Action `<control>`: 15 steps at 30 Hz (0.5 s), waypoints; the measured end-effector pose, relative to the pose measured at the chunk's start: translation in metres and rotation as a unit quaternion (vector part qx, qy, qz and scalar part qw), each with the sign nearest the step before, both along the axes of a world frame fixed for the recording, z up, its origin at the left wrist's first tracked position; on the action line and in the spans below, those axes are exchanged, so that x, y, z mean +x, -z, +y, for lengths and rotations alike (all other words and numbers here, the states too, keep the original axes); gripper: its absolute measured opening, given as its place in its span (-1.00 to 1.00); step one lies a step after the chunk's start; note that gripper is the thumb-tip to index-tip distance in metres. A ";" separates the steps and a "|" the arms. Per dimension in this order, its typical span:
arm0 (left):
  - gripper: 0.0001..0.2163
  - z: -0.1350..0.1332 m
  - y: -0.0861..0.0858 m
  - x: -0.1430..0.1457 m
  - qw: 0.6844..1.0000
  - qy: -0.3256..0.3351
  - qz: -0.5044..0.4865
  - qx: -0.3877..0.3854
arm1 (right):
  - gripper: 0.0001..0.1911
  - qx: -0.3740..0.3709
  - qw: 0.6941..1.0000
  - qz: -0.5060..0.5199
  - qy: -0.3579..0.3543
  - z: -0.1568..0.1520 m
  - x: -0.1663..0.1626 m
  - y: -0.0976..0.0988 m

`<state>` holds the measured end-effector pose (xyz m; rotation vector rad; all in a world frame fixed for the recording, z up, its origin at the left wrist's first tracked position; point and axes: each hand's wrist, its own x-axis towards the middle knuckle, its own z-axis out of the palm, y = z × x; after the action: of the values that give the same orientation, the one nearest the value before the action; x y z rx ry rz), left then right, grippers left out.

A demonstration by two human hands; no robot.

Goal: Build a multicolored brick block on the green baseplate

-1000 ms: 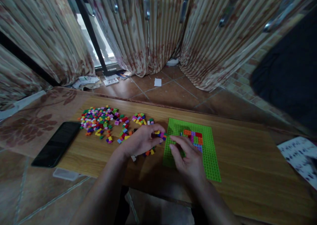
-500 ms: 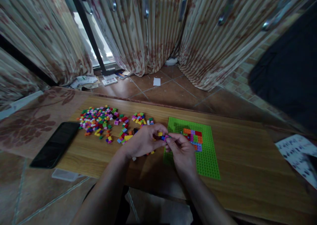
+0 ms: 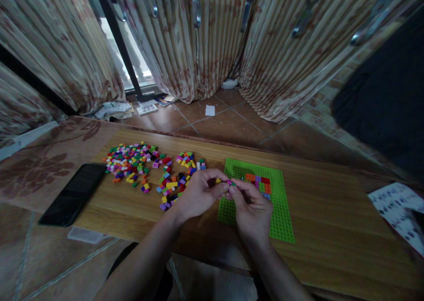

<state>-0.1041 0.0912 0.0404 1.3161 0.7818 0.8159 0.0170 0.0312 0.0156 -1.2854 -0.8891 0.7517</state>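
My left hand [image 3: 204, 192] and my right hand [image 3: 251, 203] meet over the left part of the green baseplate [image 3: 278, 221]. Between their fingertips they pinch small toy bricks [image 3: 229, 183], of which magenta, green and a bit of yellow show; the fingers hide the rest. Both hands are closed. On the baseplate, just beyond my right hand, sits a patch of joined bricks [image 3: 258, 181] in orange, red, purple, green and blue, partly covered by that hand. Loose bricks [image 3: 170, 184] in several colours lie left of my left hand, some hidden behind it.
A large heap of mixed bricks [image 3: 127, 159] covers the left of the wooden table [image 3: 331, 212]. A black phone [image 3: 74, 195] lies at the table's left edge. A printed sheet [image 3: 395, 210] is at the far right. Striped curtains [image 3: 212, 49] hang beyond.
Both hands have shifted slightly to the right. The bricks between the fingers have turned, with more green showing and the blue now hidden. More loose bricks show behind my left hand.
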 end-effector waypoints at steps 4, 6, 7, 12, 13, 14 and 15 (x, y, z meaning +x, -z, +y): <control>-0.86 -0.005 0.002 0.010 0.998 -0.040 -0.035 -0.032 | -0.85 0.000 0.999 0.025 0.035 0.000 -0.002 -0.003; -0.82 -0.005 0.002 0.010 0.996 -0.052 -0.046 -0.048 | -0.84 -0.007 0.998 0.036 0.047 0.000 0.002 -0.004; -0.80 -0.004 0.002 0.008 0.995 -0.057 -0.051 -0.057 | -0.83 -0.011 0.998 0.037 0.051 0.001 0.005 -0.004; -0.71 0.004 0.001 -0.008 0.989 -0.001 -0.054 -0.137 | -0.81 -0.037 0.999 -0.019 0.007 0.001 0.016 -0.001; -0.71 0.005 0.000 -0.010 0.986 0.023 -0.053 -0.156 | -0.83 -0.042 0.997 -0.054 -0.020 0.001 0.015 0.001; -0.70 0.006 0.000 -0.012 0.982 0.042 -0.054 -0.174 | -0.84 -0.047 0.993 -0.100 -0.049 0.001 0.014 0.003; -0.70 0.007 0.000 -0.012 0.979 0.051 -0.058 -0.190 | -0.84 -0.049 0.984 -0.152 -0.075 0.000 0.012 0.005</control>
<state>-0.1165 0.0977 0.0401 0.9506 0.7290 0.6178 0.0293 0.0316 0.0105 -1.4565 -1.2184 0.7344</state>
